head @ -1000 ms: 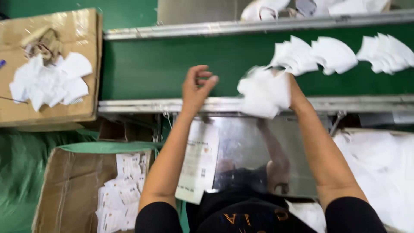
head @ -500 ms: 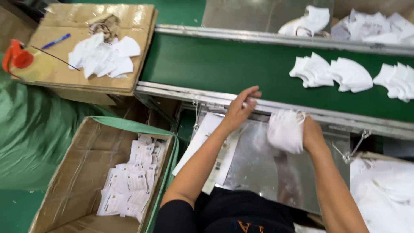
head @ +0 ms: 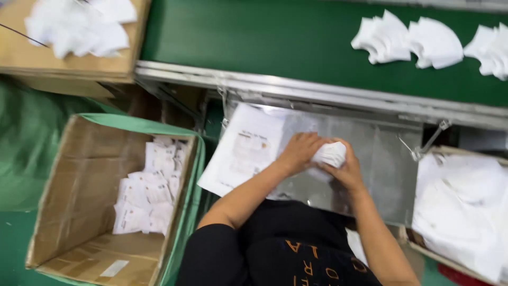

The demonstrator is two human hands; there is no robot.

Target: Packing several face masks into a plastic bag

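Observation:
A stack of folded white masks [head: 330, 154] is squeezed between both my hands, low over the shiny metal work surface [head: 386, 159]. My left hand [head: 300, 152] presses on the stack's left side and my right hand [head: 346, 170] wraps it from the right. A clear printed packet [head: 241, 151] lies on the metal surface just left of my left hand. Beyond the metal rail, three fanned piles of white masks [head: 410, 39] rest on the green conveyor belt [head: 254, 37].
An open cardboard box [head: 74, 212] lined with green plastic holds several packed white packets at lower left. A cardboard lid [head: 69, 66] with loose white masks sits at upper left. A bin of white material [head: 460, 212] stands at the right.
My right hand brought the white stack down from the belt edge toward my body, and my left hand came off the rail to clasp it. The view dropped and shifted left.

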